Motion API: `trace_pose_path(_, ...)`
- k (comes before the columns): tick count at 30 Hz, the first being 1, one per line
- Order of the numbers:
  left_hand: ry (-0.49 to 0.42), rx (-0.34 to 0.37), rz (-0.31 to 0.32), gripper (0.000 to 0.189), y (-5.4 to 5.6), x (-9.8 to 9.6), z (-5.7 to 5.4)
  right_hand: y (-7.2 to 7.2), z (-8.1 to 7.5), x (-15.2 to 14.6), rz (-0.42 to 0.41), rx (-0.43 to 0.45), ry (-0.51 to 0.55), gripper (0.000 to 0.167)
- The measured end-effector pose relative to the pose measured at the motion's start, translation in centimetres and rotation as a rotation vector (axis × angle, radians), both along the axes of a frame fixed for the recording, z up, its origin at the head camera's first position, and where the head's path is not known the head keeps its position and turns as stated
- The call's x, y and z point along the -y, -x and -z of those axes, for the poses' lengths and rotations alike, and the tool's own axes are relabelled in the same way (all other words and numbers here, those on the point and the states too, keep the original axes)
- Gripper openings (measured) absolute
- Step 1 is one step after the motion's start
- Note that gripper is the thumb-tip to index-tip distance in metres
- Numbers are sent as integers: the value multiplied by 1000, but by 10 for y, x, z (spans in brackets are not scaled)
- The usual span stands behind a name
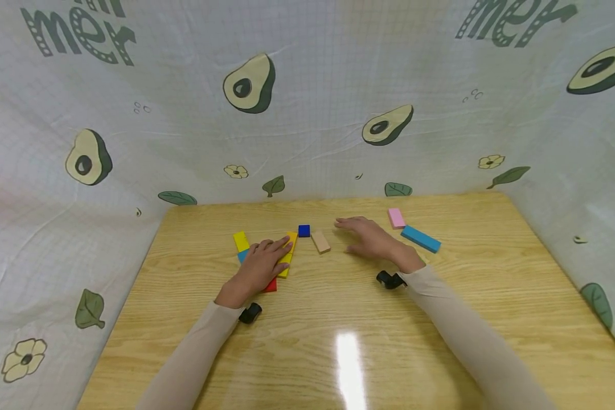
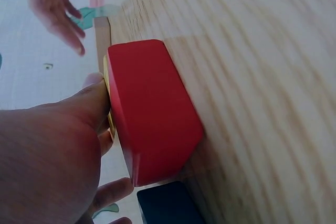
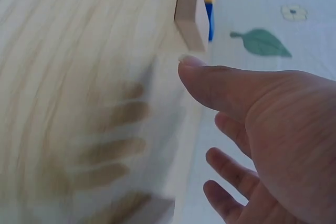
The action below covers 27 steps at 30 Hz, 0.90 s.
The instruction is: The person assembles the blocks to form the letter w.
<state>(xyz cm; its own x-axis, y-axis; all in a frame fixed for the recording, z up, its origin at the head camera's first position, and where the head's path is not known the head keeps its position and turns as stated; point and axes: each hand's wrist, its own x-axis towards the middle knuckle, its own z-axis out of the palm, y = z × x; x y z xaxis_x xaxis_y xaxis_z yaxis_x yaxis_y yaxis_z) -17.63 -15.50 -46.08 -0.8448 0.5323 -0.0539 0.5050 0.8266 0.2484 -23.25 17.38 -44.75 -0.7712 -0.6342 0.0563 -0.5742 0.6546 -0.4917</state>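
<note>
The red block (image 2: 152, 111) lies on the desk (image 1: 297, 353), nearer the left edge than the right, partly covered by the left hand (image 1: 258, 267) — its fingers spread over the blocks, thumb at a yellow block (image 1: 285, 265). The right hand (image 1: 373, 239) hovers, fingers wide, between the tan block (image 1: 320, 242) and the pink block (image 1: 396, 218) — the latter near the far edge.

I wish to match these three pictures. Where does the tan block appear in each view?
Head: the tan block lies near the centre, between the left hand and the right hand.
Left wrist: upper left, just above the top left corner of the red block.
Right wrist: near the top, slightly right of centre.
Shared landmark: the right hand, visible in all three views.
</note>
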Motion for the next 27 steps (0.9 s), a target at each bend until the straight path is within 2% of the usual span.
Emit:
trace_pose_path(4,0,5,-3,56,1,0,1,-1,0,-20,46,9,-16,68)
trace_pose_path(11,-1,10,-7,56,1,0,1,-1,3,-47,71,-60,-58,70)
trace_pose_path(16,7,7,-11,56,1,0,1,-4,0,-60,74,-38,-33,69)
trace_pose_path(21,4,-5,-9,56,1,-1,1,-5,-2,-70,70,-2,-60,70)
trace_pose_path(27,3,6,-14,55,2,-2,0,-3,-1,-76,34,-20,-75,68)
